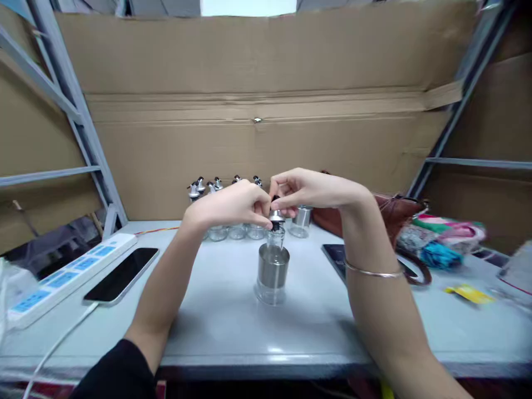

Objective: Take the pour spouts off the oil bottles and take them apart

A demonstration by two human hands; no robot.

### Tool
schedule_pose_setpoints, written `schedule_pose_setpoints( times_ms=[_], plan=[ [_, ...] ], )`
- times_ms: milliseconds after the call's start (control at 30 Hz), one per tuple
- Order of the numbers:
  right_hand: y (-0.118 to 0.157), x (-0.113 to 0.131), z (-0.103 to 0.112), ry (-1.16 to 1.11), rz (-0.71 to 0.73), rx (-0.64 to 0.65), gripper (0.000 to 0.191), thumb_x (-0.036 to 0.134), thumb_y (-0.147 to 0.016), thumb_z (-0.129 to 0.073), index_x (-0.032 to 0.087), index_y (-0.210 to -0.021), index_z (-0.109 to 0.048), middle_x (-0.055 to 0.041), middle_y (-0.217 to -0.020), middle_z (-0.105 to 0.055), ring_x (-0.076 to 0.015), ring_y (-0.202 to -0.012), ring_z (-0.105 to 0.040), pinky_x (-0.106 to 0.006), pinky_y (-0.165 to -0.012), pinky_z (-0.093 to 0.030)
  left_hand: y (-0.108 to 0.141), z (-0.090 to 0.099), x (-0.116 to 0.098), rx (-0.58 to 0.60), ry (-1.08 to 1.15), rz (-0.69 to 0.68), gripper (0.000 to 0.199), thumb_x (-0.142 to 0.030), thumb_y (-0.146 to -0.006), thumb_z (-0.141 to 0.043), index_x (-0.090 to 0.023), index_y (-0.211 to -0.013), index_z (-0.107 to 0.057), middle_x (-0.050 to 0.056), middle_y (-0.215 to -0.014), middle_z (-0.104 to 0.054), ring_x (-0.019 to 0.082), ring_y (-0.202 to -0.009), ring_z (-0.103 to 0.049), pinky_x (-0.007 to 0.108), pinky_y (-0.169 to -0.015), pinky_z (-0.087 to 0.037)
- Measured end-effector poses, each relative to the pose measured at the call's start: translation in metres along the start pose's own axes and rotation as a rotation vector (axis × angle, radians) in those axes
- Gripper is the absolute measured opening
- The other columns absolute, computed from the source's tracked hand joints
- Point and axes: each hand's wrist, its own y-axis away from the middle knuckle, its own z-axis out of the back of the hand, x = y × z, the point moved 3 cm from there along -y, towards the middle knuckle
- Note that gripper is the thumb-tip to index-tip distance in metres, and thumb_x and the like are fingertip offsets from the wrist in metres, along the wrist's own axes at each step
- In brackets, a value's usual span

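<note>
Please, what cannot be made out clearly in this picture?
Head view: much of the flared silver-and-black bottle top, hidden by the left hand and right hand.
Head view: parts of the clear glass bottles behind, hidden by the left hand; their count is uncertain.
Head view: part of the brown leather bag, hidden by the right forearm.
Head view: any print on the small yellow packet, too blurred to read.

A left hand [243, 202] blocks the middles of several glass bottles [218, 234] at the back, while a right hand [310, 188] covers part of the spout [277, 216] on the nearer bottle [272, 269]. The right forearm [374, 241] partly hides a dark tablet [333, 257] and brown bag [386, 209]. A yellow packet [471, 293] blurs at right; a black sleeve [118, 374] runs off the bottom edge.
</note>
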Motion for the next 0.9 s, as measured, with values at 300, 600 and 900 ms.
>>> schedule_pose_setpoints(
  times_ms=[300, 600, 900],
  plan=[
    [0.007, 0.018, -0.001, 0.25, -0.059, -0.122, 0.013, 0.028, -0.071, -0.063, 0.019, -0.077, -0.056, 0.0041, -0.059, -0.057, -0.0091, -0.053, -0.051, -0.021, -0.05, -0.033, 0.006, 0.008, 0.009, 0.1, 0.011, 0.054, 0.028, -0.041, -0.081, -0.056, -0.018, -0.087, -0.069, 0.001, -0.08, -0.068, 0.012, -0.069, -0.059, 0.021, -0.058, -0.038],
    [0.011, 0.025, -0.009, 0.275, -0.094, -0.106, 0.009, 0.026, -0.073, -0.061, 0.02, -0.075, -0.054, 0.0049, -0.062, -0.061, -0.0101, -0.056, -0.058, -0.02, -0.053, -0.04, 0.006, 0.012, 0.004, 0.009, 0.075, 0.019, 0.03, -0.036, -0.079, -0.058, -0.016, -0.101, -0.065, 0.002, -0.086, -0.069, 0.014, -0.078, -0.062, 0.022, -0.065, -0.043],
    [0.007, 0.03, -0.01, 0.372, -0.082, -0.136, 0.003, 0.02, -0.071, -0.059, 0.02, -0.073, -0.056, 0.0056, -0.06, -0.061, -0.0091, -0.055, -0.057, -0.02, -0.051, -0.036, -0.001, 0.007, 0.007, 0.044, 0.124, -0.038, 0.026, -0.034, -0.076, -0.063, -0.016, -0.095, -0.067, 0.001, -0.085, -0.07, 0.015, -0.082, -0.065, 0.022, -0.069, -0.045]
  ],
)
